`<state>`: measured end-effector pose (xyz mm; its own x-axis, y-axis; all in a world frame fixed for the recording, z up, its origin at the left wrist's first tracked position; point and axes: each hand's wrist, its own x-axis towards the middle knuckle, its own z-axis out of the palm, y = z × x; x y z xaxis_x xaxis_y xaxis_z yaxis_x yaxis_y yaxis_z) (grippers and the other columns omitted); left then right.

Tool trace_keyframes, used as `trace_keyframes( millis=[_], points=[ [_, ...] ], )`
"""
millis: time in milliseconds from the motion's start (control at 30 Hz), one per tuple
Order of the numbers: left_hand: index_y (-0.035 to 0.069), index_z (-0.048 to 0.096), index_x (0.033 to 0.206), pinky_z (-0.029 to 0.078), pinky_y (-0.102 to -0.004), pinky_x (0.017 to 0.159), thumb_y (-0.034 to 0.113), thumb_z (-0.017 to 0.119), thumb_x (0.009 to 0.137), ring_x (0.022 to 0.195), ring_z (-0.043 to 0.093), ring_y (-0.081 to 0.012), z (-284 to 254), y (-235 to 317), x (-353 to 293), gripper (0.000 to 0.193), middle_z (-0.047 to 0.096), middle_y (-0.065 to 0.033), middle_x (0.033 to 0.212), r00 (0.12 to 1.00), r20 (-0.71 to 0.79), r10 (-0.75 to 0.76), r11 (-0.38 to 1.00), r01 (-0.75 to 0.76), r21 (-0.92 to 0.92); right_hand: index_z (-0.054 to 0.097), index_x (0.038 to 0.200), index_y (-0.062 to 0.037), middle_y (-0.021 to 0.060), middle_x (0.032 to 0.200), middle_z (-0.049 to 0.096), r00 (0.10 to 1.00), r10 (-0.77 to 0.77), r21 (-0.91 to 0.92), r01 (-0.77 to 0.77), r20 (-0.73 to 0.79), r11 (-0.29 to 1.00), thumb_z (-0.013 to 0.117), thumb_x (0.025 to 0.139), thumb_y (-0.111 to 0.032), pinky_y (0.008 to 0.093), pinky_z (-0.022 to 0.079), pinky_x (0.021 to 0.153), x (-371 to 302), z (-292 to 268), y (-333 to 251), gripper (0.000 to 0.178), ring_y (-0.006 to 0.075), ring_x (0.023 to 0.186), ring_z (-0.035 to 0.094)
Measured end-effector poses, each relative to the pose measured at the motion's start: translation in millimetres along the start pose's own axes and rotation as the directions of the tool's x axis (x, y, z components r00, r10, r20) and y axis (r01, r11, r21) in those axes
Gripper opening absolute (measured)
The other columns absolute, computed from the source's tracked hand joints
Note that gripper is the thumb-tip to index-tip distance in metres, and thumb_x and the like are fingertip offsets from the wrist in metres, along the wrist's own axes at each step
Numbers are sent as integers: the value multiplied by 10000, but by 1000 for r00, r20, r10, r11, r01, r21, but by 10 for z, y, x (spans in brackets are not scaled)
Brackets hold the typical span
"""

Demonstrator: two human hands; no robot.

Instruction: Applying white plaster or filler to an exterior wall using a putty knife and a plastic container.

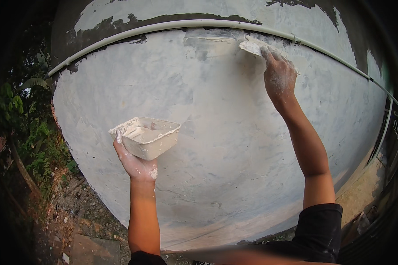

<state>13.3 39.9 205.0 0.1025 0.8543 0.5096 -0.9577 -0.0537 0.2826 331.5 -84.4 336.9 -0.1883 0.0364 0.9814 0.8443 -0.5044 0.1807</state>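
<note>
White tub hides most left-hand fingers grasping it; right-hand fingers grip a smeared spreader.

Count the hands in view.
2: the left hand, at left, holds a white tub; the right hand, upper right, grips a flat tool at the wall, just below the pipe.

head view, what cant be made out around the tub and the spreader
- Underside of the tub: head view, hidden by its own side and the left hand.
- Depth of the paste: head view, hidden beneath its surface.
- Grip of the spreader: head view, covered by the right hand.
- Blurred shape: head view, cut off by the lower edge.
</note>
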Motion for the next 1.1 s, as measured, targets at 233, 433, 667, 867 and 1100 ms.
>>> trace_keyframes(
  millis=[233, 433, 667, 867, 1100],
  points=[
    [133, 532, 1240, 466, -450, 984, 467, 370, 999, 1142, 545, -247, -137, 214, -130, 442, 558, -50, 1231, 998, 8, 62, 997, -63, 38, 647, 1049, -38, 147, 861, 685, 960, 280, -110, -276, 15, 955, 569, 836, -51, 413, 554, 686, 115, 341, -409, 228, 303, 788, 700],
    [103, 530, 1205, 444, -478, 1058, 437, 409, 990, 1110, 553, -250, -179, 389, -235, 415, 561, -74, 1163, 990, -30, 140, 987, -137, 79, 669, 952, -30, 147, 782, 694, 916, 385, 17, -390, 114, 921, 585, 831, -95, 422, 531, 673, 305, 203, -1006, 161, 293, 785, 691],
    [127, 550, 1220, 462, -457, 1005, 458, 416, 984, 1130, 545, -252, -197, 316, -281, 428, 563, -68, 1215, 985, -93, 145, 989, -140, 53, 646, 927, -26, 133, 820, 675, 994, -91, 225, 74, 67, 972, 587, 821, -85, 410, 541, 708, 256, 199, -2007, 135, 283, 824, 685],
    [127, 540, 1246, 459, -460, 1009, 490, 416, 974, 1153, 535, -260, -179, 230, -317, 471, 554, -72, 1241, 979, -151, 136, 989, -127, 70, 656, 993, -64, 124, 914, 686, 992, -94, 377, 57, 82, 924, 580, 797, -27, 426, 544, 760, 218, -75, -1569, 213, 327, 855, 671],
    [154, 509, 1304, 462, -460, 996, 528, 423, 969, 1196, 520, -262, -189, 156, -285, 510, 531, -58, 1298, 994, -82, 75, 996, -71, 52, 644, 1176, -77, 121, 1219, 651, 985, -49, 168, 77, -164, 983, 577, 818, -54, 438, 487, 921, 38, 389, -367, 365, 298, 1150, 603]
  ],
)
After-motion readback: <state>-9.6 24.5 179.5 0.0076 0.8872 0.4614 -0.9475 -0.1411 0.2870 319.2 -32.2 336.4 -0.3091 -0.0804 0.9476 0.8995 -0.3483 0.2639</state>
